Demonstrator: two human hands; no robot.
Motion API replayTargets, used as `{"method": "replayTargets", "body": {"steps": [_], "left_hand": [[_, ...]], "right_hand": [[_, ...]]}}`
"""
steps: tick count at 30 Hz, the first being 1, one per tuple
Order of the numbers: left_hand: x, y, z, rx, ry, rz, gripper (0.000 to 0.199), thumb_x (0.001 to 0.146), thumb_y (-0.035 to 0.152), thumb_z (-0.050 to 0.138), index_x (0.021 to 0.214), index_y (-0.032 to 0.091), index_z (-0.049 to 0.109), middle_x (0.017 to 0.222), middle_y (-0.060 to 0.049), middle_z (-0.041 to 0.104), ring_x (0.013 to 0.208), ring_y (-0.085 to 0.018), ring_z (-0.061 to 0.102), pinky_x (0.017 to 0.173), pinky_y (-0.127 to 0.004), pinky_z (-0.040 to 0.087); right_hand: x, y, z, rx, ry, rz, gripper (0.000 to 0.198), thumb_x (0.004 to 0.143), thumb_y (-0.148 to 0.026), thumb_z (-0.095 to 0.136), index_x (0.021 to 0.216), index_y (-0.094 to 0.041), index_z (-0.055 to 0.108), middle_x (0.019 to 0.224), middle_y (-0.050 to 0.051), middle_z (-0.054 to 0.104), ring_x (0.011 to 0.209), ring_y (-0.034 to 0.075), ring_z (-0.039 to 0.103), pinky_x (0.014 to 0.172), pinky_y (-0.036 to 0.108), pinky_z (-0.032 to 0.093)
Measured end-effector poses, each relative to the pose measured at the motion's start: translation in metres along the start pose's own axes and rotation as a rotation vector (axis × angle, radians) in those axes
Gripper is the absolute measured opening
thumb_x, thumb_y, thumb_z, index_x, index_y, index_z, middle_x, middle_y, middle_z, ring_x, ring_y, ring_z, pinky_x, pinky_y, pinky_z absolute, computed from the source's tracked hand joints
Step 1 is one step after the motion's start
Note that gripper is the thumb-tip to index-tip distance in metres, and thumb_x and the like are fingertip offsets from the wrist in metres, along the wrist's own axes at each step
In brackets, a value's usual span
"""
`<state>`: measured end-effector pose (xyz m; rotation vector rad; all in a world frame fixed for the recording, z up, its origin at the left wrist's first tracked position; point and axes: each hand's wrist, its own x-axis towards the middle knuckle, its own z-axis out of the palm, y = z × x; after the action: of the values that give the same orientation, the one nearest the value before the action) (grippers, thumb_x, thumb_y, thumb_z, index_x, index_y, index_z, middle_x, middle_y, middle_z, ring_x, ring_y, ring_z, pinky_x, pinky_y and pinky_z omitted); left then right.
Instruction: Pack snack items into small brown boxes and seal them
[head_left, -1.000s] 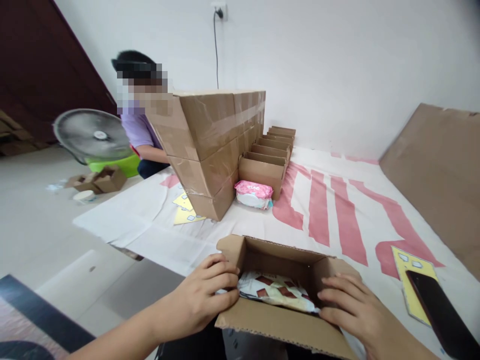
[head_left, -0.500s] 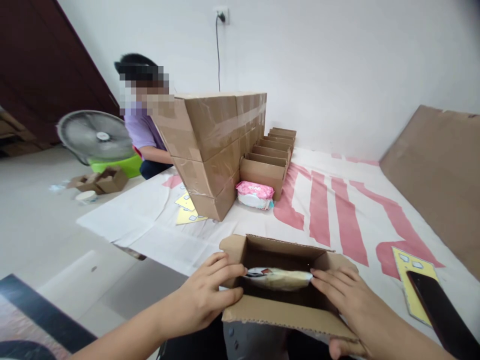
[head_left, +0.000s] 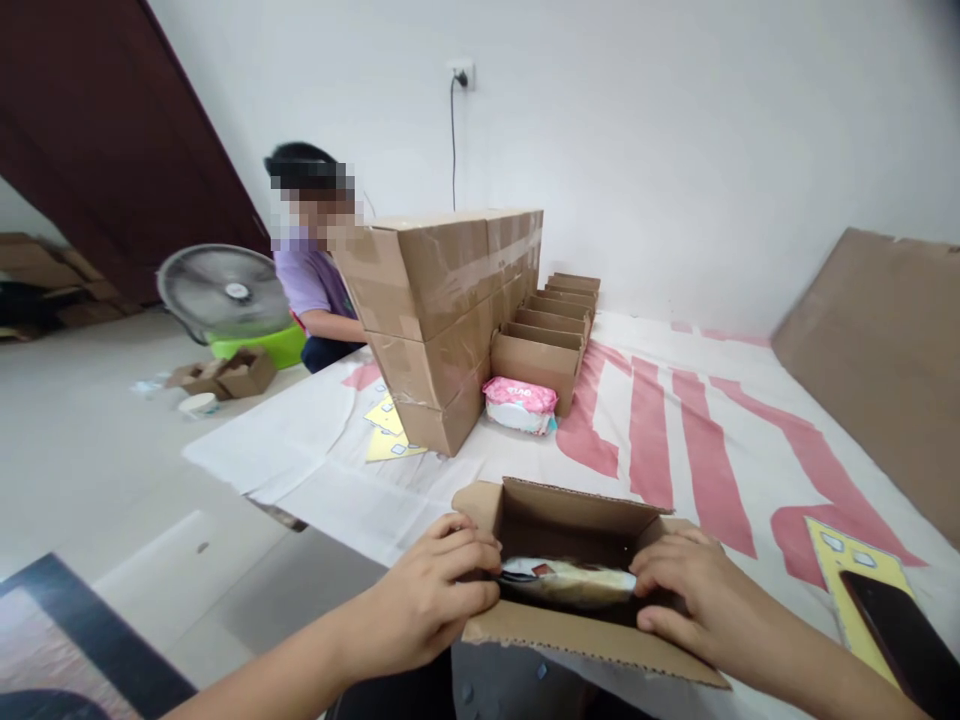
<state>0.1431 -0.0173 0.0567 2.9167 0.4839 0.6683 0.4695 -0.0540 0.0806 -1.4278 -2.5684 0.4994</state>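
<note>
An open cardboard box [head_left: 577, 635] sits at the near table edge with its flaps up. Inside it stands a flat, pale yellow and white packet [head_left: 574, 582], on edge and partly below the rim. My left hand [head_left: 435, 590] reaches over the box's left side, its fingers closed at the packet's left end. From the right, my right hand [head_left: 686, 590] has its fingers bent into the box and closed at the packet's other end. The fingertips of both hands are partly hidden inside the box.
Taped boxes [head_left: 450, 340] stand stacked behind, beside a row of open boxes [head_left: 536, 355]. A pink wipes pack [head_left: 520, 405] lies before them. At right, a phone [head_left: 892, 630] rests on a yellow card [head_left: 829, 565]. A person [head_left: 311, 290] sits beyond, near a fan [head_left: 225, 290].
The packet has sunk lower into the box. My right thumb has moved from outside the near flap to inside the box. The view has shifted slightly.
</note>
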Motion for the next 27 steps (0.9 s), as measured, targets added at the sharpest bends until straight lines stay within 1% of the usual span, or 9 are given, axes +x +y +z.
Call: {"method": "replayTargets", "body": {"steps": [3,6,9,12,13,15,19,23,27], "left_hand": [[-0.002,0.000,0.003,0.011,0.026,-0.021,0.025,0.094,0.013,0.038,0.101,0.018,0.062,0.099,-0.010,0.063,0.098,-0.021,0.058,0.098,-0.042,0.037],[-0.003,0.001,0.006,0.018,0.046,-0.029,0.027,0.092,0.008,0.037,0.100,0.018,0.061,0.093,-0.009,0.061,0.096,-0.020,0.058,0.097,-0.041,0.037],[-0.002,0.002,0.007,0.039,0.066,-0.046,0.027,0.090,0.006,0.038,0.099,0.018,0.060,0.090,-0.008,0.061,0.094,-0.020,0.058,0.096,-0.040,0.037],[-0.002,0.004,0.008,0.076,0.073,-0.072,0.024,0.088,0.007,0.041,0.098,0.019,0.059,0.090,-0.007,0.063,0.093,-0.018,0.059,0.099,-0.040,0.035],[-0.002,0.004,0.009,0.092,0.073,-0.074,0.024,0.088,0.007,0.042,0.099,0.020,0.058,0.091,-0.007,0.064,0.093,-0.018,0.060,0.101,-0.040,0.033],[-0.003,0.004,0.009,0.119,0.074,-0.067,0.024,0.087,0.008,0.043,0.102,0.020,0.058,0.093,-0.007,0.065,0.097,-0.019,0.061,0.104,-0.041,0.029],[-0.001,-0.002,0.005,0.150,0.143,-0.049,0.022,0.086,0.007,0.044,0.100,0.020,0.057,0.094,-0.006,0.068,0.104,-0.020,0.062,0.108,-0.040,0.021],[0.010,-0.014,-0.006,0.191,0.217,-0.035,0.024,0.087,0.006,0.041,0.098,0.020,0.057,0.093,-0.006,0.069,0.111,-0.021,0.060,0.107,-0.040,0.019],[0.016,-0.029,-0.012,0.187,0.193,-0.066,0.024,0.088,0.005,0.038,0.095,0.021,0.054,0.085,-0.003,0.070,0.101,-0.019,0.064,0.106,-0.041,0.022]], "right_hand": [[0.010,-0.002,0.009,-0.074,0.050,0.143,0.021,0.068,-0.030,0.080,0.073,-0.022,0.061,0.079,0.000,0.067,0.082,0.022,0.059,0.080,0.038,0.041],[0.015,-0.005,0.014,-0.082,0.052,0.206,0.028,0.063,-0.025,0.080,0.081,-0.022,0.059,0.082,0.001,0.065,0.084,0.024,0.057,0.074,0.035,0.040],[0.018,-0.005,0.015,-0.050,0.007,0.148,0.025,0.073,-0.022,0.072,0.095,-0.025,0.062,0.089,0.001,0.067,0.089,0.024,0.059,0.080,0.037,0.040],[0.019,-0.003,0.017,-0.063,-0.025,0.074,0.007,0.085,-0.021,0.059,0.087,-0.025,0.064,0.088,0.000,0.069,0.088,0.023,0.060,0.084,0.040,0.039],[0.019,-0.001,0.018,-0.070,-0.014,0.064,0.011,0.087,-0.019,0.055,0.083,-0.024,0.063,0.086,0.000,0.069,0.087,0.023,0.060,0.083,0.039,0.040],[0.016,0.003,0.020,-0.072,0.060,0.062,0.016,0.090,-0.017,0.048,0.084,-0.023,0.062,0.087,0.002,0.068,0.086,0.022,0.061,0.080,0.038,0.042],[0.010,0.011,0.020,0.026,0.304,0.028,0.021,0.096,-0.026,0.040,0.106,-0.025,0.059,0.101,0.005,0.069,0.089,0.021,0.063,0.076,0.035,0.047],[0.011,0.014,0.010,0.090,0.551,-0.052,0.019,0.096,-0.031,0.043,0.104,-0.026,0.059,0.099,0.004,0.069,0.086,0.020,0.064,0.075,0.032,0.050],[0.015,0.024,0.002,0.286,0.677,0.129,0.024,0.096,-0.041,0.041,0.100,-0.024,0.058,0.084,0.002,0.068,0.072,0.017,0.064,0.063,0.027,0.050]]}}
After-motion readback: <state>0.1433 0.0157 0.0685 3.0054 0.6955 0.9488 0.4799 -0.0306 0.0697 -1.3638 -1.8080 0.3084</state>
